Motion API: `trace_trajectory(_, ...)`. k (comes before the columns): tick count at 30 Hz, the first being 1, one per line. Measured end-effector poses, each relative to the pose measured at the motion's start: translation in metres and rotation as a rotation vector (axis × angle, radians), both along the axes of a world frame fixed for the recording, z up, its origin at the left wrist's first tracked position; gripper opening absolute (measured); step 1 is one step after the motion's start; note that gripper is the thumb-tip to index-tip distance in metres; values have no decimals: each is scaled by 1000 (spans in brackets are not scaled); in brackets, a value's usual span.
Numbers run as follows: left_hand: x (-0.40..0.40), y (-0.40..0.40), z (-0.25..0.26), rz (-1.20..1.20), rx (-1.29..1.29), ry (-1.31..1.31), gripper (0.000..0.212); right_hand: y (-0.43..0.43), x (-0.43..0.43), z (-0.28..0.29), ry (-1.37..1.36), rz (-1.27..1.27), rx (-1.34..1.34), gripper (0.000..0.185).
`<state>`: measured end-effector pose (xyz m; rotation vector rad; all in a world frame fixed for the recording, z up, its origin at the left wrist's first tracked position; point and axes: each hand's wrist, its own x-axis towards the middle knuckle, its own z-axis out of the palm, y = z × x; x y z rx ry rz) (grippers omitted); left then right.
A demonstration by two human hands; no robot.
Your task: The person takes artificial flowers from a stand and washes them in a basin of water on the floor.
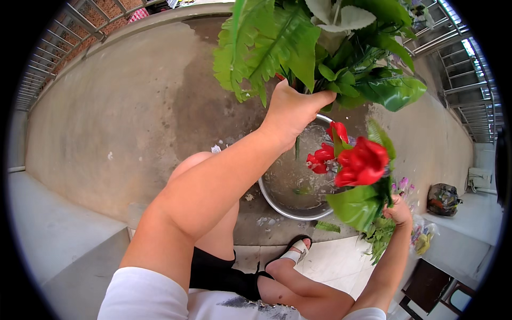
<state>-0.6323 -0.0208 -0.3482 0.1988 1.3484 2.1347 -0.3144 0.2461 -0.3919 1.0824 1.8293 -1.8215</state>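
My left hand (294, 106) grips the stems of a large bunch of artificial greenery (280, 48), held up beyond the basin's far rim. A white artificial flower (340, 18) sits among its broad green leaves. In my right hand (399, 211) is a stem of red artificial flowers (362, 162) with wet-looking green leaves. These red blooms hang over the right side of a round metal basin (276, 209). Cloudy, rippling water (288, 176) fills part of the basin, and a green stem shows below my left hand. The flowers and my left forearm hide parts of the rim.
A loose green leaf (328, 227) lies by the basin. More artificial foliage (378, 236) and purple flowers (404, 184) lie at right. Beyond are a black plastic bag (443, 199) and metal railings (468, 80). Wet concrete (216, 108) surrounds the basin; my sandalled foot (294, 252) is close.
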Motion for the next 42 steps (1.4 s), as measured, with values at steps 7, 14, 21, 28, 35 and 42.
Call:
trace_trajectory(7,-5,-8,1,-66,-81,-88,23,-3,2,-10,22,-289,287,15)
trace_trajectory(14,-4,0,-2,2,19,7,14,4,5,-37,56,-375,255,10)
trace_trajectory(21,-4,3,-2,-2,13,-53,15,-13,9,-116,-79,-74,-201,6)
trace_trajectory(28,-4,5,-5,18,-28,-92,19,-87,-51,-150,-326,302,455,40)
trace_trajectory(35,-5,2,-11,-8,-76,-64,15,-119,-72,-177,-514,761,717,53)
trace_trajectory(42,-2,4,-13,-42,-48,-50,11,-138,-71,-226,-486,716,567,48)
